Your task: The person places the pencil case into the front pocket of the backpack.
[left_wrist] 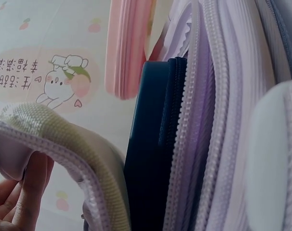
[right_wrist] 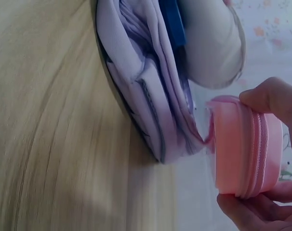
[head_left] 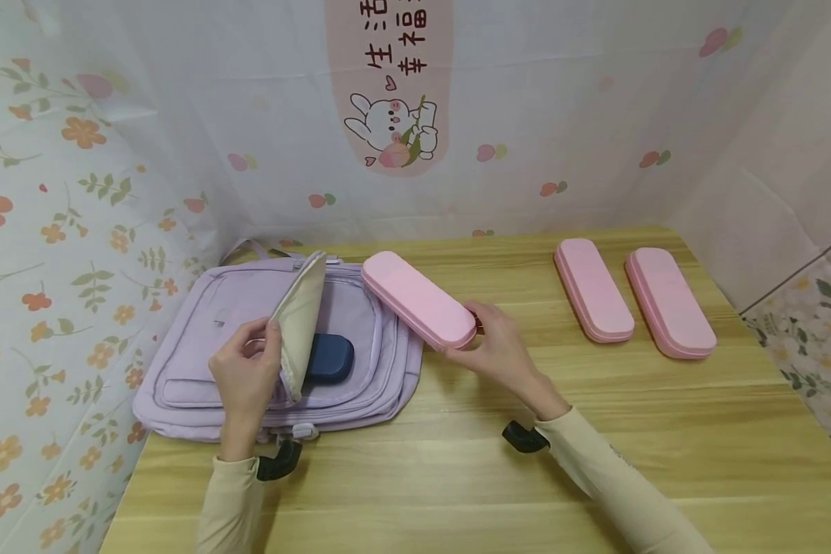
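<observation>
A yellowish wood-grain tabletop (head_left: 415,492) spread below the left hand (head_left: 245,373) and the right hand (head_left: 502,354). Beyond both hung a pale backdrop (head_left: 568,100) with small fruit prints; its pink panel (head_left: 418,86) bore dark lettering (head_left: 378,55) and a rabbit drawing (head_left: 386,127) (turned on its side). White cloth (head_left: 55,254) with orange flowers hung left of the left hand; a floral-patterned surface (head_left: 827,338) showed far right of the right hand.

Apparently a homelike corner, wood-grain table (head_left: 415,485), rabbit-print curtain (head_left: 540,100) with Chinese lettering behind its far edge, orange-flowered curtain (head_left: 62,254) along its left edge, flower-patterned surface (head_left: 820,346) beyond its right edge
</observation>
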Demonstrator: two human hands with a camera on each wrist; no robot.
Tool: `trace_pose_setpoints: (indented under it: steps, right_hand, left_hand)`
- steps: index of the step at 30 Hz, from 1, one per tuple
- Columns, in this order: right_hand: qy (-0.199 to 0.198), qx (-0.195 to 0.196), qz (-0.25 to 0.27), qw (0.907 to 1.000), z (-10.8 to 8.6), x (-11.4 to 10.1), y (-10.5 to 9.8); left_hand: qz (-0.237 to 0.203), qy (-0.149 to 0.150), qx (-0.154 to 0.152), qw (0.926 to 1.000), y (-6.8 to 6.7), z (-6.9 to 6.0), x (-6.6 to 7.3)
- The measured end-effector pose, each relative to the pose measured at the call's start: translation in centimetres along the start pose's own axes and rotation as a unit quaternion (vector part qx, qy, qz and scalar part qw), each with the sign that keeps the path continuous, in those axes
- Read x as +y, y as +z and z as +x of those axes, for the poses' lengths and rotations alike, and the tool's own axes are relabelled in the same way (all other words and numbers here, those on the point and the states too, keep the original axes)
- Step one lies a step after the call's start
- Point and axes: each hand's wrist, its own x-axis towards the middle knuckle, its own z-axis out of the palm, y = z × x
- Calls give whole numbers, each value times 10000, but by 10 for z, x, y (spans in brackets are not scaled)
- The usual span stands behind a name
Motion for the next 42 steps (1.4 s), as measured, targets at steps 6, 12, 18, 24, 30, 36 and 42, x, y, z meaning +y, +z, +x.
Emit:
trace_pose_setpoints:
  steps: [6,12,18,24,30,36,42]
  right_hand:
    - [-217,-206,-44,9995,0,-5,7]
    - [-263,-411,16,9988,4,-8,13]
    - [-366,-606,-57,9975,15,-14,19]
    - [-549,-778,-221,9952,31,-19,23]
    - [-509,-1003,-341,9931,52,-22,28]
    - [-449,-1201,-163,9916,72,-27,33]
    - [-393,-1394,-47,9894,85,-27,40]
  left_hand:
    - [-37,-40,-6,10000,1,-1,2]
    - [-147,-31,-10,9999,1,-2,3]
    - [-220,-35,-36,9997,2,-3,3]
    - [-185,-25,-87,9998,3,-4,3]
    - [-186,0,-90,9998,4,-4,3]
    - [-162,-11,-99,9998,4,-4,2]
    - [-237,-87,-77,9997,3,-3,3]
